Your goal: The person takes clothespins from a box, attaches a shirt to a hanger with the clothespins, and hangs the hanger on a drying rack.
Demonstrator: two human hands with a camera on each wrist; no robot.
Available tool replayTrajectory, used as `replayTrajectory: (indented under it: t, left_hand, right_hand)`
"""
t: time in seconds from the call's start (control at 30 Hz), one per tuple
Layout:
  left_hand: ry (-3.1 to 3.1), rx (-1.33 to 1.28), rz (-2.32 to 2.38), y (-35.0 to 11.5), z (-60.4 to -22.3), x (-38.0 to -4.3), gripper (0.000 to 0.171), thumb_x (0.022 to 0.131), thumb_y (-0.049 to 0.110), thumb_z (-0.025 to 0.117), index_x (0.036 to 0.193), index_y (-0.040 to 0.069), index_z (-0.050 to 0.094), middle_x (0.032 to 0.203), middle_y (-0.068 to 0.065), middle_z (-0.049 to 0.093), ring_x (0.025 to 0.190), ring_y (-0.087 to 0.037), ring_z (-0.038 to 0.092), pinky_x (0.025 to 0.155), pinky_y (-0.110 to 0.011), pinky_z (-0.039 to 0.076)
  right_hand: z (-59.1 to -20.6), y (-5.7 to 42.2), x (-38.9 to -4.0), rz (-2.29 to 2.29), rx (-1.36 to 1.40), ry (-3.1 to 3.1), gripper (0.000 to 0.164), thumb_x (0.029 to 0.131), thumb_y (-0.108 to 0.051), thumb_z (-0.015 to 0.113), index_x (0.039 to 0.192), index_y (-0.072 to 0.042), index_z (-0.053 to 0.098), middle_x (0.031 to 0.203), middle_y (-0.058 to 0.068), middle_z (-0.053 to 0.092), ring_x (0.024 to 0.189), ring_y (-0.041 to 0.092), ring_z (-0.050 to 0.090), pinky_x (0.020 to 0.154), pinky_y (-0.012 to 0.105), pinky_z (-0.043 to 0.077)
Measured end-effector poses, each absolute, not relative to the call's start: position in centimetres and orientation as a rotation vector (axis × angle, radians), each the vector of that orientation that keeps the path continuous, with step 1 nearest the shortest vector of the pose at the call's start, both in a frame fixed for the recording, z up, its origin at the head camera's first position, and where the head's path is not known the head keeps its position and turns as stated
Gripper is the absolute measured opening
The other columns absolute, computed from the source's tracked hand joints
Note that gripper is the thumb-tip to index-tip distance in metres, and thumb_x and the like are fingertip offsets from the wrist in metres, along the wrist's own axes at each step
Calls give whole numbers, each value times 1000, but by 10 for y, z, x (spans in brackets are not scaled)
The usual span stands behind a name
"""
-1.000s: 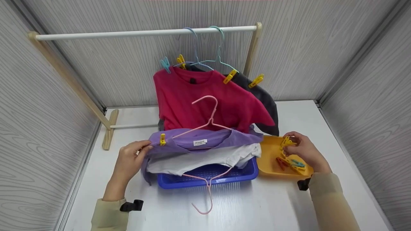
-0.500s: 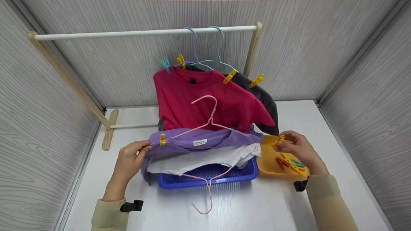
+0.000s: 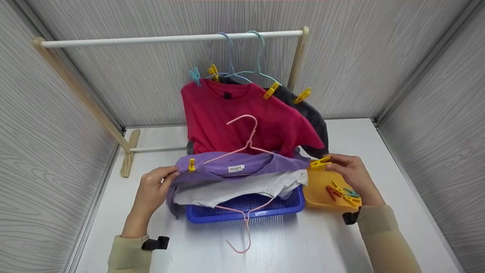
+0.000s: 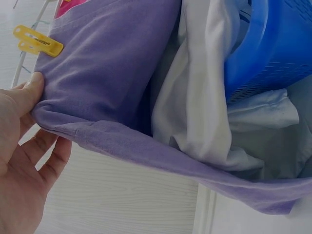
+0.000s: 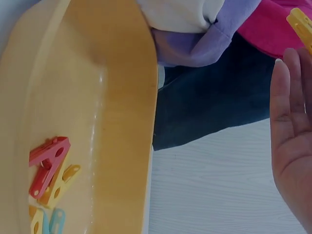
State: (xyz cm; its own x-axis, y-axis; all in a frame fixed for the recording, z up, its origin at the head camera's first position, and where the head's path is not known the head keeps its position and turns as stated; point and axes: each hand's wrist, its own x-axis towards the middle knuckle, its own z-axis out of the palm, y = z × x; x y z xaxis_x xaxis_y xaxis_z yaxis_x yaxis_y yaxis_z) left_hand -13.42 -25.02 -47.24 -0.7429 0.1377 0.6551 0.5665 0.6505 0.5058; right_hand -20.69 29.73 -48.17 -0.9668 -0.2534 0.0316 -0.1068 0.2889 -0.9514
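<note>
My left hand (image 3: 153,187) pinches the left shoulder of a purple shirt (image 3: 212,170) between thumb and fingers. A yellow clothespin (image 4: 39,41) grips that shoulder just past the thumb in the left wrist view. The shirt is on a pink hanger (image 3: 253,131) whose hook points up. My right hand (image 3: 352,176) pinches another yellow clothespin (image 3: 320,162) at the shirt's right end, above the orange tray's far left corner. A white garment (image 3: 235,189) with a second pink hanger (image 3: 247,227) lies below the purple shirt, over a blue basket (image 3: 242,218).
Red, yellow and teal clothespins lie in the orange tray (image 3: 316,189). Behind stands a rack with a white rail (image 3: 151,39). A red shirt (image 3: 242,110) and a dark garment (image 3: 316,121) hang from it, held by clothespins. Grey panels (image 3: 409,57) enclose the table.
My right hand has lifted the yellow clothespin from the tray and moved it left to the purple shirt's right end. The left hand has stayed in place.
</note>
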Motion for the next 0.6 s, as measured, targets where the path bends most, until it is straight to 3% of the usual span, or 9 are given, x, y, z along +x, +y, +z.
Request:
replayTrajectory:
  t: [0.37, 0.6]
  left_hand:
    - [-2216, -600, -1066, -253, -473, -135, 18, 76, -14, 75, 92, -5, 75, 84, -8, 73, 74, -24, 68, 73, -13, 47]
    - [-2201, -600, -1101, -253, -476, -136, 21, 74, -15, 76, 91, -4, 76, 84, -9, 73, 75, -26, 68, 74, -11, 47]
  right_hand:
    - [-477, 267, -207, -1928, -554, 2466, 18, 90, 7, 65, 107, 13, 69, 103, 23, 70, 88, 20, 70, 79, 26, 55]
    - [-454, 236, -197, -1956, -560, 2521, 15, 87, 8, 68, 100, 13, 71, 97, 25, 70, 84, 19, 70, 76, 25, 55]
